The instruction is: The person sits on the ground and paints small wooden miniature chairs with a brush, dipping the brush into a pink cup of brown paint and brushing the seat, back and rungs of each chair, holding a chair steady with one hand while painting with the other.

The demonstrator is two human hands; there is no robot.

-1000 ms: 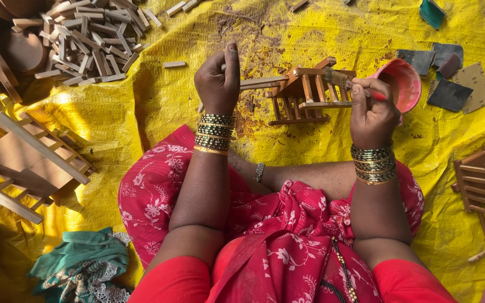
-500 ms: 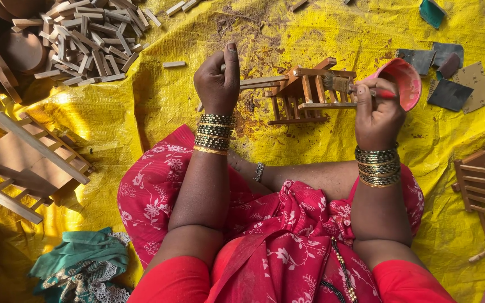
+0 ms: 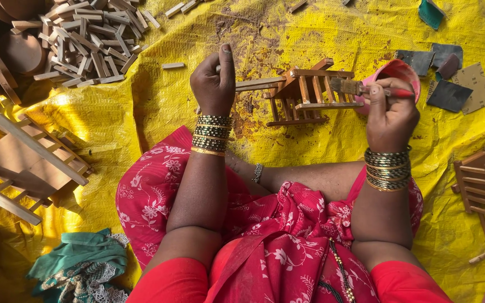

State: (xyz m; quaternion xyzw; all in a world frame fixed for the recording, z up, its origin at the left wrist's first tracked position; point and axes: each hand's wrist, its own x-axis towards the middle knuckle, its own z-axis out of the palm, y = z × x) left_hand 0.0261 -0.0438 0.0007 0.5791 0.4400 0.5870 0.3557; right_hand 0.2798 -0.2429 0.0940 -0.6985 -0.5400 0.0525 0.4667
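Observation:
My left hand (image 3: 214,81) grips a long wooden slat that belongs to a small slatted wooden frame (image 3: 304,96), holding it above the yellow sheet (image 3: 321,33). My right hand (image 3: 389,115) is closed on a red-handled brush (image 3: 360,87). Its bristles rest against the frame's right end. A pink bowl (image 3: 402,70) sits just behind the brush and my right hand. Both wrists carry stacks of bangles.
A pile of short wooden sticks (image 3: 82,39) lies far left beside round wooden discs (image 3: 21,53). Larger slatted wooden pieces lie at the left (image 3: 26,160) and right (image 3: 484,185). Sandpaper squares (image 3: 450,84) sit far right. A green cloth (image 3: 79,266) is near my left knee.
My right hand has shifted the brush a little along the frame's right end. My left hand and the frame have stayed nearly still.

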